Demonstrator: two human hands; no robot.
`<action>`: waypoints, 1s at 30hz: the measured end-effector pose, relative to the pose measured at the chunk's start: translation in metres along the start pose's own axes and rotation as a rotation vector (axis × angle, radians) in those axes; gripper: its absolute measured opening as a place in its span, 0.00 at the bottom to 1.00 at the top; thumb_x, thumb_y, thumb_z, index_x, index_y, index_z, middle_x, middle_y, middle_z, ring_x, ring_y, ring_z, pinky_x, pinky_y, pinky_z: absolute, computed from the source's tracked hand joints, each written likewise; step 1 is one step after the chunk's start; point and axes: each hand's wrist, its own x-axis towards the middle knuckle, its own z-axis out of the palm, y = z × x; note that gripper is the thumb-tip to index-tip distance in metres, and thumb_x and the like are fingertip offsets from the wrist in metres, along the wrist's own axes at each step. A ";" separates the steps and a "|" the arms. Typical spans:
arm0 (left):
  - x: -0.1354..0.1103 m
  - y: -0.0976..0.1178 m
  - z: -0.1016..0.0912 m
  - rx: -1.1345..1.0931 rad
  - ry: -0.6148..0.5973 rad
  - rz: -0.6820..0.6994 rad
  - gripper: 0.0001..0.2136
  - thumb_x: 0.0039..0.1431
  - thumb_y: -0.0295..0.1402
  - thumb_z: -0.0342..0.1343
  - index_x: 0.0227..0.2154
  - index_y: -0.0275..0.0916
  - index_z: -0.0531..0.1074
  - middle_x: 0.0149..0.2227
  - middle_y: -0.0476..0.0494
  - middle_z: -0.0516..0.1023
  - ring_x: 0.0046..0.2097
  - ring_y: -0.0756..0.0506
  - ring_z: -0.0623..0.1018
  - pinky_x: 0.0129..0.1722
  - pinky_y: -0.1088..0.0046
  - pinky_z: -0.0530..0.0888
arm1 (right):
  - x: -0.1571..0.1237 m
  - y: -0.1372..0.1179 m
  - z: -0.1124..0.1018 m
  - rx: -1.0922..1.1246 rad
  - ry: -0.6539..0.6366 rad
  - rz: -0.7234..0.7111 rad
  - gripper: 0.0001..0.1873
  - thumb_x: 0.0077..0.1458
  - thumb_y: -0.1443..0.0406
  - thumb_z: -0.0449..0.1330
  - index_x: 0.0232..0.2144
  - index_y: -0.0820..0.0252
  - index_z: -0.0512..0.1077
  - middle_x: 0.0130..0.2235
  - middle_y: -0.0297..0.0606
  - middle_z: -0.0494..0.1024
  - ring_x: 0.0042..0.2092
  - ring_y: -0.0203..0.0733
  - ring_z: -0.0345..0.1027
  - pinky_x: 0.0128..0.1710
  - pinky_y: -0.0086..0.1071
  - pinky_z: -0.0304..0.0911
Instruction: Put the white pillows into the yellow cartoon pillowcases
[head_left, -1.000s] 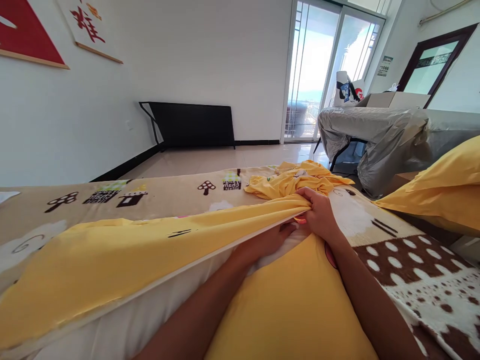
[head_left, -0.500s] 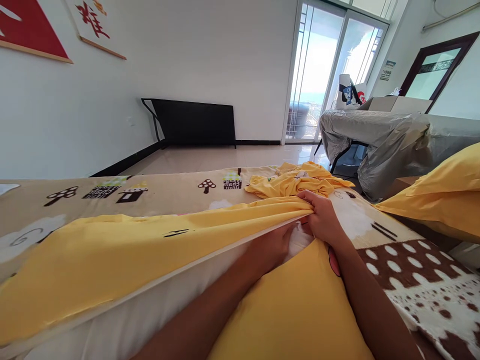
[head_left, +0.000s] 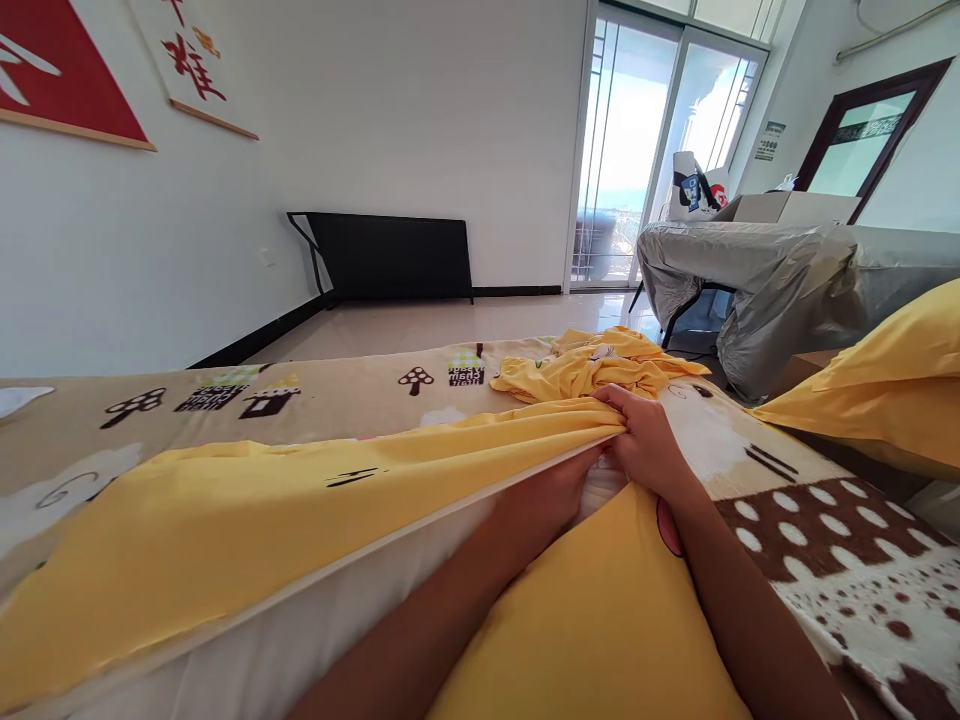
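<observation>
A yellow pillowcase (head_left: 300, 500) lies across a white pillow (head_left: 315, 620) on the patterned bed cover (head_left: 810, 520). My right hand (head_left: 645, 440) is closed on the far edge of the pillowcase's upper flap, pinching the cloth. My left hand (head_left: 551, 490) reaches inside the pillowcase opening, against the white pillow. Its fingers are hidden under the flap. The lower yellow layer (head_left: 600, 620) covers the near part of the pillow between my forearms.
A crumpled yellow cloth (head_left: 592, 365) lies just beyond my hands. Another yellow pillow (head_left: 892, 385) sits at the right. A table under a grey cover (head_left: 780, 270) stands by the glass doors (head_left: 652, 140). A black panel (head_left: 390, 255) leans on the wall.
My left hand has slid a little deeper under the yellow flap. My right hand keeps its grip on the edge. The view has shifted slightly.
</observation>
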 end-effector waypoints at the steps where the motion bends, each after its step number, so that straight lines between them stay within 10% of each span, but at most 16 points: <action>1: 0.001 0.001 -0.001 -0.022 -0.006 -0.010 0.19 0.65 0.36 0.42 0.58 0.48 0.64 0.59 0.48 0.68 0.62 0.42 0.64 0.65 0.58 0.58 | -0.001 -0.001 0.000 0.001 0.001 0.000 0.18 0.35 0.72 0.49 0.31 0.57 0.69 0.28 0.30 0.74 0.31 0.38 0.65 0.32 0.28 0.55; 30: -0.006 -0.015 0.019 -0.032 0.211 -0.272 0.20 0.63 0.41 0.44 0.55 0.45 0.67 0.58 0.45 0.70 0.62 0.41 0.64 0.65 0.54 0.56 | -0.002 -0.007 0.007 0.124 -0.060 -0.001 0.18 0.38 0.73 0.50 0.32 0.58 0.72 0.28 0.30 0.75 0.31 0.38 0.67 0.33 0.29 0.57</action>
